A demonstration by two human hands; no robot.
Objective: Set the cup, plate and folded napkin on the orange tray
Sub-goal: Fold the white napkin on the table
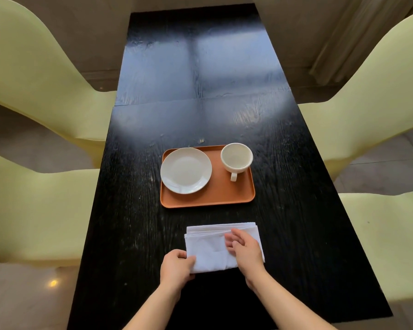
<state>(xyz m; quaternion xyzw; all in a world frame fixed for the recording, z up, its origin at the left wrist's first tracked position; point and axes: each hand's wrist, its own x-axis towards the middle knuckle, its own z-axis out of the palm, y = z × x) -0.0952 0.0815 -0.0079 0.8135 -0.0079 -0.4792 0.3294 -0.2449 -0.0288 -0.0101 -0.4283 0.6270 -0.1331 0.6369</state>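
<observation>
— Where do the plate and cup sit?

— Both are on the orange tray [224,191], which lies on the black worktop [200,79]. The white plate [186,170] fills the tray's left half, its edge reaching slightly past the tray's left rim. The white cup [236,158] stands upright in the far right corner, empty, its handle pointing toward the person.

— And the napkin?

— The white napkin [208,246] is folded and lies on the worktop, nearer the person than the tray and apart from it.

— What are the hands doing?

— The left hand [177,266] is closed on the napkin's near left corner, fingers curled over the cloth. The right hand [244,251] lies over the napkin's right side with fingers loosely spread and nothing gripped in it.

— Anything else around?

— Pale yellow chairs [34,67] stand along both sides of the worktop.
</observation>
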